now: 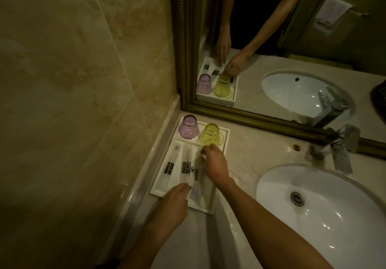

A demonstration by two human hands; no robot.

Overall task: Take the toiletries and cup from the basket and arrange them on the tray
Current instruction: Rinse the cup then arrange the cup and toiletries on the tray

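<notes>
packet [200,187] on tray [158,189] | left hand [175,199] pinching near end | right hand [215,164] pinching far end

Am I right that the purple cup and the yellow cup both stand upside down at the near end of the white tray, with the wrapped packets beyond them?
Not quite. The head view shows the purple cup and yellow cup upside down at the far end of the white tray, by the mirror; the wrapped packets lie nearer.
</notes>
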